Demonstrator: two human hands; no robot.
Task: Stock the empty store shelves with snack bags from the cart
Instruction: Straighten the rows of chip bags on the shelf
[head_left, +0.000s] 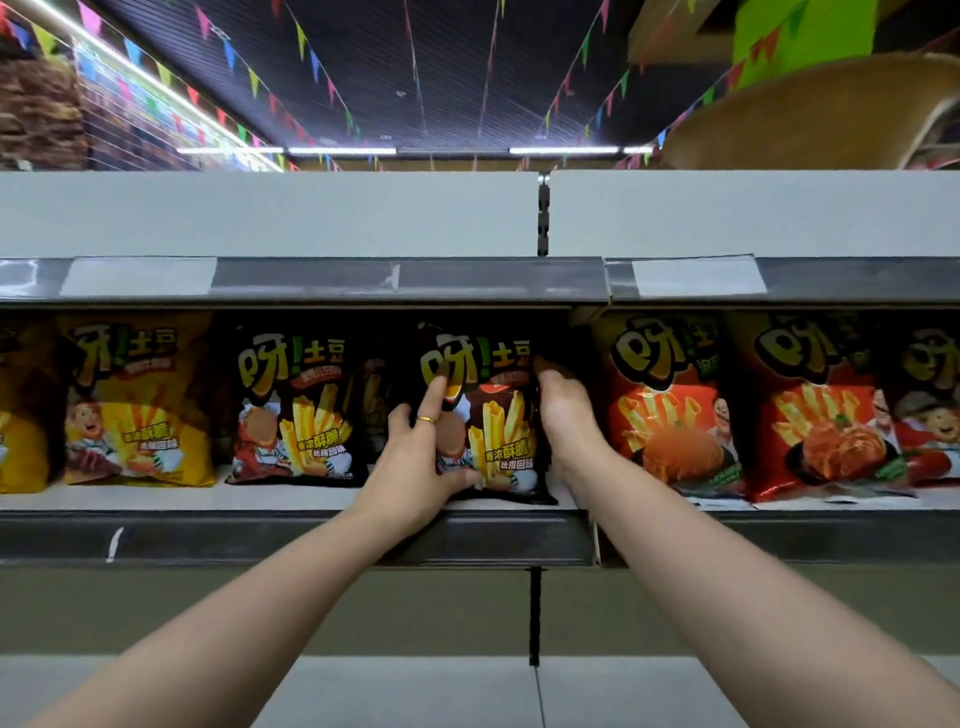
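Shelf: two yellow bags, three red bags, two black bags (left grip, right grip around one)

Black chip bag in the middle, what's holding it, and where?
The left hand grips the black chip bag by its left side, the right hand by its right edge.

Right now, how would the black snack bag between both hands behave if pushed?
The black snack bag looks puffy and glossy, so probably light, soft and slippery. Standing upright on a narrow base, it may tip easily.
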